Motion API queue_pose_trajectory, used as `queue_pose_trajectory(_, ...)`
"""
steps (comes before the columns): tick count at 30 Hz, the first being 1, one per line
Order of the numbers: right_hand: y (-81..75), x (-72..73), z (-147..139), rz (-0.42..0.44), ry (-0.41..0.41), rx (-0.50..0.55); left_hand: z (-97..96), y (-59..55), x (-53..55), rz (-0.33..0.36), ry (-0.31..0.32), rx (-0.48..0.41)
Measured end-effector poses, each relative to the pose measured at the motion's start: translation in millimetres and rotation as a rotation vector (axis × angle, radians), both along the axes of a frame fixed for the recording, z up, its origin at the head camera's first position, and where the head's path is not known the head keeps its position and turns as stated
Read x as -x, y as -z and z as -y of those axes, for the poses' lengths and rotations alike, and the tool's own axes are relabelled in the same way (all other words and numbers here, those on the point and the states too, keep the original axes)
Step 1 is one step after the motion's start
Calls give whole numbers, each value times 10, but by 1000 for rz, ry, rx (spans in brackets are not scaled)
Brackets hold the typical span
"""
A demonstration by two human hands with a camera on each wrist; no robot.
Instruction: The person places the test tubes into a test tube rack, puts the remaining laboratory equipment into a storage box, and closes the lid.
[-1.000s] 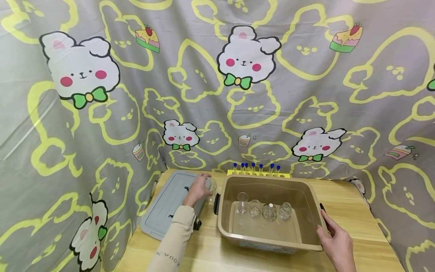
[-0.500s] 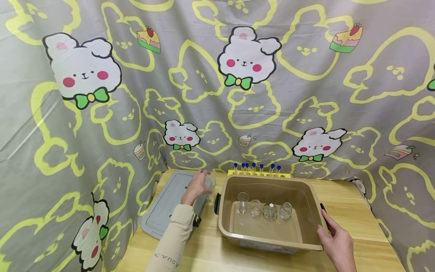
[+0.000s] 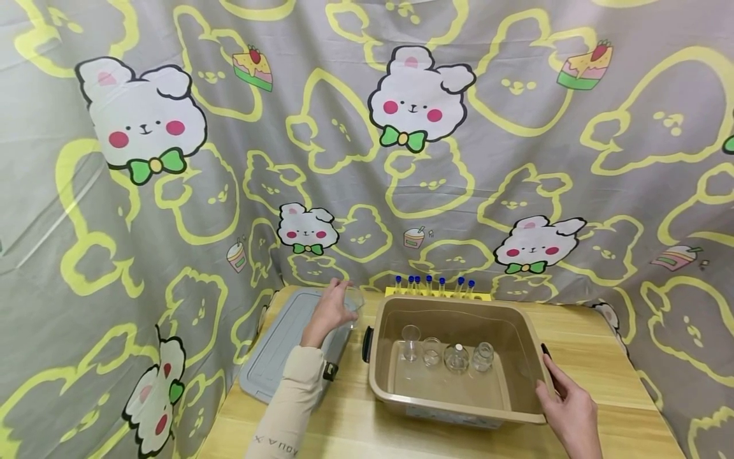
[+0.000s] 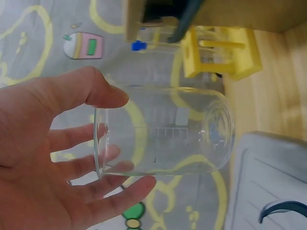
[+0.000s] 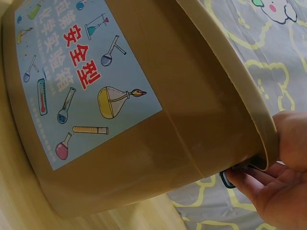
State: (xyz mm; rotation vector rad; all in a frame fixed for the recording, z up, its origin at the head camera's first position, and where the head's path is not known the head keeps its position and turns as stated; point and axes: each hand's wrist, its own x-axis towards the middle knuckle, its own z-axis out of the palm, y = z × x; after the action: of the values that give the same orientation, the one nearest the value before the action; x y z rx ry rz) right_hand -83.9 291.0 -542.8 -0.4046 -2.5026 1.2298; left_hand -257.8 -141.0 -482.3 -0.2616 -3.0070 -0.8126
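Note:
My left hand [image 3: 329, 312] holds a clear glass beaker [image 4: 163, 132] near its rim, thumb on one side and fingers on the other. White graduation marks show on its wall in the left wrist view. The beaker is between the grey lid and a brown plastic bin [image 3: 455, 408]. At the bin's right end, my right hand [image 3: 568, 398] grips the rim, with fingers under it by the dark handle clip [image 5: 228, 179]. Inside the bin stand a tall flared glass [image 3: 410, 344], a small beaker [image 3: 431, 352], a round glass vessel with a white top [image 3: 456, 360] and a glass jar [image 3: 483, 357].
A grey lid [image 3: 275, 357] with dark clips lies at the table's left. Behind the bin, a yellow rack [image 4: 192, 52] holds several blue-capped tubes [image 3: 441, 284]. A printed curtain [image 3: 344, 159] encloses the wooden table [image 3: 344, 427]. The bin's front carries a label [image 5: 86, 81].
My left hand has moved slightly up and back with the beaker, toward the curtain. My right hand stays on the bin's rim, and the bin has not moved.

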Motion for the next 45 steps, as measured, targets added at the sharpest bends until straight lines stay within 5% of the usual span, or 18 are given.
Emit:
queue_pose_trajectory(11, 7, 3, -14, 11, 6, 7, -70, -335, -132, -69, 26, -8)
queue_pose_trajectory(24, 9, -7, -9, -11, 2, 1, -248, -728, -317, -127, 138, -54)
queue_pose_trajectory(30, 14, 5, -18, -2, -3, -4, -392, -774, -360, -127, 205, -96)
queue_pose_trajectory(45, 8, -6, -3, 0, -6, 24, -818, -706, -382, -72, 367, 10)
